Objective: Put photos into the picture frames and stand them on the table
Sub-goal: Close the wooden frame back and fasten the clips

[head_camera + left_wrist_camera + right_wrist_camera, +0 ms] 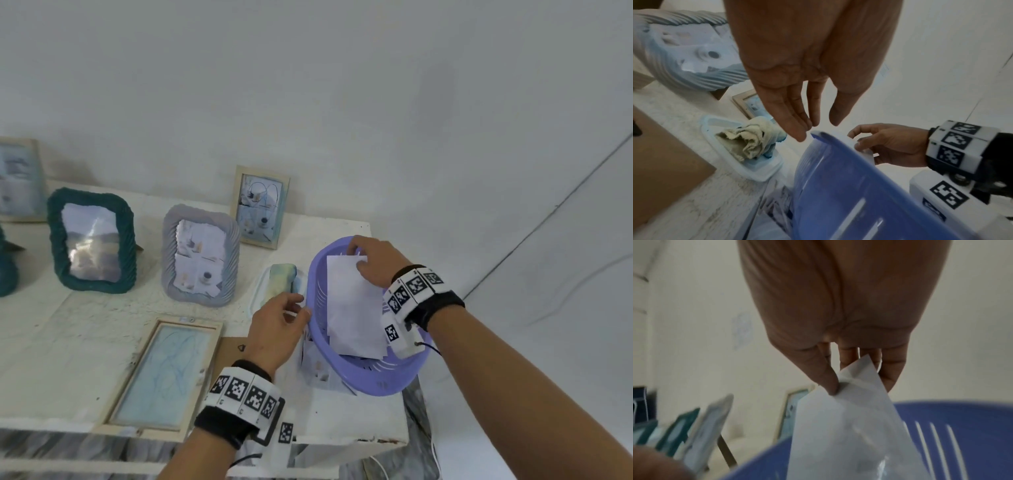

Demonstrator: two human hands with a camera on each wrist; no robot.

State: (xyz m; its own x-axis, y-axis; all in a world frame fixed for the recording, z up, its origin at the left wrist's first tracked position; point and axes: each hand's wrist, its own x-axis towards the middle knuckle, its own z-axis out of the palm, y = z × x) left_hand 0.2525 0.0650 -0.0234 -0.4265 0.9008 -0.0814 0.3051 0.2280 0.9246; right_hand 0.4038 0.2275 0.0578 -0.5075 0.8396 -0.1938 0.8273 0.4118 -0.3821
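Note:
A purple slotted basket (383, 380) sits tilted at the table's right end, with white photo sheets (352, 308) inside. My right hand (371, 262) pinches the top corner of a photo (844, 418) between thumb and fingers over the basket (962, 426). My left hand (281, 322) hovers by the basket's left rim (838, 186), fingers straight and holding nothing. An empty wooden frame (161, 377) lies flat near the front edge. A teal frame (90, 240), a grey frame (200, 255) and a slim wooden frame (260, 205) stand with photos in them.
A small white tray (260, 291) with a crumpled cloth (750, 141) lies between the grey frame and the basket. A brown backing board (236, 349) lies under my left wrist. Another wooden frame (19, 178) stands far left. The wall is close behind the table (51, 342).

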